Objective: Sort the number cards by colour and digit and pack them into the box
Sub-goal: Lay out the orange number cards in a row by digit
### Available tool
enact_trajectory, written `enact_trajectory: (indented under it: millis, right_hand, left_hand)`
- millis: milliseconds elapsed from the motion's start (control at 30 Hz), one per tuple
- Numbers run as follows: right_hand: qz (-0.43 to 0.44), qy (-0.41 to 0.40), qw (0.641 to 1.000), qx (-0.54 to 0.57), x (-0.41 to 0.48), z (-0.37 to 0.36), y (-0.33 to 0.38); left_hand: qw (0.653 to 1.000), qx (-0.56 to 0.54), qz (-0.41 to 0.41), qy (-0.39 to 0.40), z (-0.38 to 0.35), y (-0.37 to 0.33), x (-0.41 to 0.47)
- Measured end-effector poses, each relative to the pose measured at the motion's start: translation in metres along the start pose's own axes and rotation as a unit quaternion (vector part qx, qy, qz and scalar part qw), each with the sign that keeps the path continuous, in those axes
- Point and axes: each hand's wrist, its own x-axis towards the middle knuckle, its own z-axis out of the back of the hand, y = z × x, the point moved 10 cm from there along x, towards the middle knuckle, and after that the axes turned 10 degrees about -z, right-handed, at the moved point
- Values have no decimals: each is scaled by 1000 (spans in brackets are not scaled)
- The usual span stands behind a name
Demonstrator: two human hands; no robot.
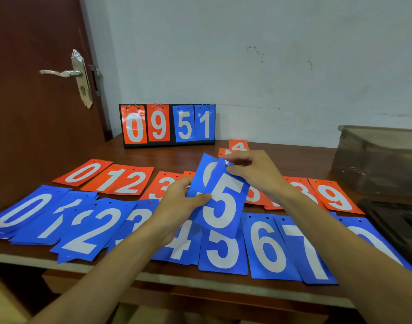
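Observation:
Above the table's middle, my left hand (178, 208) grips the lower left side of a small fan of blue cards. The front one is a blue 5 card (223, 202); behind it sits another blue card (204, 176) whose digit is partly hidden. My right hand (251, 171) pinches the top edge of the blue 5 card. On the wooden table (172, 156) lies a near row of blue card piles, from 0 (20, 213) to 7 (310, 251). Behind it runs a row of orange cards from 0 (83, 173) to 9 (336, 197). A clear plastic box (378, 160) stands at the far right.
A flip scoreboard (168, 125) showing 0 9 5 1 stands against the wall at the back. An orange 4 card (239, 146) lies behind my hands. A dark tray (396, 220) sits at the right edge. A brown door (36, 90) with a metal handle is left.

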Motion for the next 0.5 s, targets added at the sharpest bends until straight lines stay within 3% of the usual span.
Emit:
enact_trajectory:
  millis: [133,300,500]
  right_hand:
    - [5,6,1000,22,-4,-7,-1]
    - [-10,-16,1000,17,-7,-10,-6]
    - [-38,-17,994,97,-8,-13,-6]
  left_hand:
    - [998,-5,-9,-57,21,1,0]
    - [998,-15,-7,-57,33,4,-3]
    - [993,-27,-2,-117,85,0,-6]
